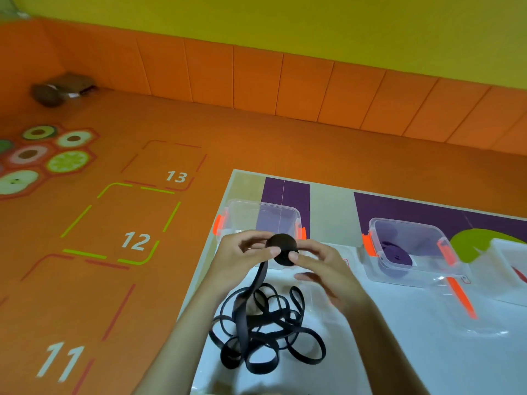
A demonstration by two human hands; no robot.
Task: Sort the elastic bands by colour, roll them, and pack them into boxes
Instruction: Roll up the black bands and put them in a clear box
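Observation:
A black elastic band is partly wound into a flat round roll, held above the table between both hands. My left hand grips the roll from the left, and my right hand pinches it from the right with thumb and fingers. The loose tail of the band hangs down into a tangled black heap on the table below. Behind the roll stands a clear box with orange clips. A second clear box to the right holds a rolled purple band.
A clear lid with an orange clip lies in front of the purple band's box. Another clear container shows at the right edge. The table's left edge borders an orange floor with numbered squares. A brown object lies by the far wall.

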